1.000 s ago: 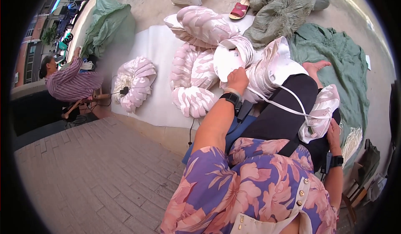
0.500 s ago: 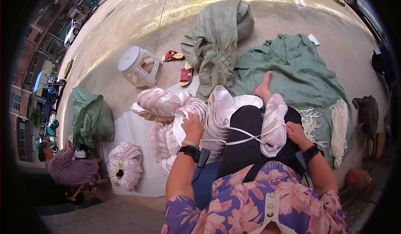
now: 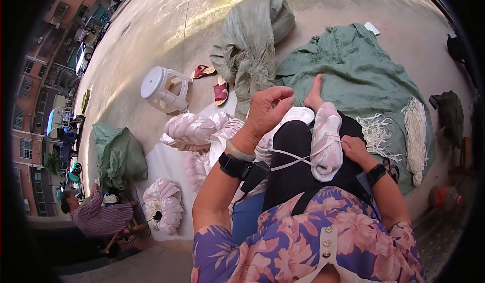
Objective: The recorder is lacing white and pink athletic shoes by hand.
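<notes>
A pink-and-white sneaker (image 3: 326, 140) rests across my dark-trousered lap, toe away from me. Closed at its right edge, my right hand (image 3: 355, 148) steadies it. White laces (image 3: 290, 156) cross over the sneaker and trail left, passing behind my left forearm. Raised above the stacked shoes, my left hand (image 3: 270, 110) has loosely bent fingers, a gap beside the thumb and nothing visible in them. Below and left of it lie rings of nested pink-and-white shoe pieces (image 3: 189, 131), partly covered by my forearm.
A white stool (image 3: 164, 88) and red sandals (image 3: 221, 92) stand ahead-left. Grey-green sacking (image 3: 252, 35) and a green sheet (image 3: 348, 60) lie ahead. White lace bundles (image 3: 414, 139) sit right. Another shoe ring (image 3: 162, 207), a green sack (image 3: 118, 154) and a seated person (image 3: 101, 212) are left.
My left hand has left the shoe pile, rising away from me and to the right. The laces now hang looser. My right hand stays at the sneaker; the whole view has shifted slightly.
</notes>
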Action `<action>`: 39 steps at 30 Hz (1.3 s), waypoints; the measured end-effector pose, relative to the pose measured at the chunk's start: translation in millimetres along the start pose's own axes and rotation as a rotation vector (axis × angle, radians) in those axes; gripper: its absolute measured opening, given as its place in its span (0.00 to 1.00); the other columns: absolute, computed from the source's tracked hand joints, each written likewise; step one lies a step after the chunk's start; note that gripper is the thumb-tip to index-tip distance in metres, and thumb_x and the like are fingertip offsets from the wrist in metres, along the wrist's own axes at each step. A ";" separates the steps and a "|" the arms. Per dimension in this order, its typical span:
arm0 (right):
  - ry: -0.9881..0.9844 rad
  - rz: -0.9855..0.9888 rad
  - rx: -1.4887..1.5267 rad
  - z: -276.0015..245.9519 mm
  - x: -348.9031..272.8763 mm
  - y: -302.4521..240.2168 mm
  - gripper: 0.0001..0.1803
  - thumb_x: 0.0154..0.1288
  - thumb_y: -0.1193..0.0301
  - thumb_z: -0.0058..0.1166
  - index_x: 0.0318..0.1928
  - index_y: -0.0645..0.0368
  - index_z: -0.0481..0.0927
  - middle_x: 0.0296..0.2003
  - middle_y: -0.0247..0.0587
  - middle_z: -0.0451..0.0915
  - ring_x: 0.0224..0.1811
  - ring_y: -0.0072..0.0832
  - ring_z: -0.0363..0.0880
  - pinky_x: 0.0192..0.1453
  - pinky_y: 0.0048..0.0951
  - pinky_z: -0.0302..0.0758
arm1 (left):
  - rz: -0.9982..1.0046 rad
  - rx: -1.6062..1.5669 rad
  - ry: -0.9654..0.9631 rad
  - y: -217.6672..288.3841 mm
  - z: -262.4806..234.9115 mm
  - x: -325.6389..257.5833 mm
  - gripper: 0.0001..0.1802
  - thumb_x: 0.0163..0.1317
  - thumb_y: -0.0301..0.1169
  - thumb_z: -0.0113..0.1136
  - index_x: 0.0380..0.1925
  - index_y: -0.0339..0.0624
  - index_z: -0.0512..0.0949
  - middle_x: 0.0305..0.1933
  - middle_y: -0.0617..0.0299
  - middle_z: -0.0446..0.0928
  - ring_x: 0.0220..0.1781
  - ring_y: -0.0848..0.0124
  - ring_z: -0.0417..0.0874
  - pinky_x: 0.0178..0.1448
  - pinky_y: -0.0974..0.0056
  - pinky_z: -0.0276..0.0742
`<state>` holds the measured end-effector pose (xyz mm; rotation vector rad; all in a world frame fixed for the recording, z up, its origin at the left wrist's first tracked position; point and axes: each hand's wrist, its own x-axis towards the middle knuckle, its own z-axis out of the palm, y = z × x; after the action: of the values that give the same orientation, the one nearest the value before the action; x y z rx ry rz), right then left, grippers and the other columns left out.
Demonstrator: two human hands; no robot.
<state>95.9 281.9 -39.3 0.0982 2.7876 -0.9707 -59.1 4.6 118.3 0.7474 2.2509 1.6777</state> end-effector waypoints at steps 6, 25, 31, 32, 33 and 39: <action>-0.062 0.019 0.009 -4.1 10.9 -7.8 0.12 0.57 0.63 0.42 0.29 0.56 0.74 0.26 0.50 0.77 0.33 0.50 0.75 0.37 0.47 0.71 | 0.685 -0.459 -0.384 131.9 14.3 -41.6 0.15 0.52 0.33 0.59 0.31 0.29 0.77 0.35 0.48 0.78 0.33 0.62 0.78 0.41 0.66 0.73; 0.183 -0.097 0.125 5.4 -13.9 0.5 0.10 0.59 0.63 0.45 0.29 0.54 0.75 0.23 0.47 0.76 0.29 0.47 0.76 0.34 0.44 0.72 | 0.784 -0.889 -0.628 205.8 80.3 -95.6 0.19 0.45 0.23 0.59 0.37 0.59 0.80 0.32 0.52 0.76 0.30 0.65 0.78 0.28 0.66 0.73; 0.209 -0.228 0.158 -8.1 -28.7 -2.3 0.06 0.57 0.67 0.49 0.29 0.54 0.74 0.21 0.46 0.75 0.27 0.46 0.76 0.31 0.42 0.71 | 0.743 -0.848 -0.665 196.4 75.3 -108.2 0.21 0.46 0.25 0.62 0.42 0.61 0.79 0.36 0.50 0.77 0.36 0.62 0.79 0.29 0.65 0.73; 0.208 -0.208 0.162 -13.0 -34.2 0.4 0.06 0.57 0.67 0.49 0.29 0.54 0.74 0.21 0.46 0.75 0.27 0.46 0.76 0.31 0.42 0.71 | 0.540 -0.845 -0.771 190.3 67.1 -101.5 0.14 0.49 0.35 0.60 0.36 0.43 0.78 0.37 0.46 0.77 0.35 0.58 0.79 0.32 0.62 0.74; 0.206 -0.218 0.107 -17.3 -40.0 3.5 0.05 0.57 0.67 0.50 0.29 0.54 0.74 0.20 0.46 0.75 0.26 0.46 0.75 0.30 0.41 0.70 | 0.333 -0.838 -0.871 181.7 60.4 -93.0 0.26 0.53 0.45 0.58 0.30 0.25 0.77 0.38 0.41 0.76 0.33 0.54 0.78 0.35 0.59 0.75; 0.187 -0.324 -0.053 -39.4 -57.6 3.8 0.06 0.56 0.69 0.51 0.27 0.55 0.69 0.17 0.44 0.71 0.24 0.45 0.74 0.27 0.42 0.68 | -0.229 -0.026 -0.234 40.3 86.1 -63.6 0.12 0.51 0.33 0.59 0.32 0.35 0.77 0.36 0.53 0.78 0.37 0.64 0.78 0.42 0.63 0.72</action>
<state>146.7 309.3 0.0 -0.2949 3.0627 -0.9992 45.7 50.3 122.1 0.6168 2.0625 1.4314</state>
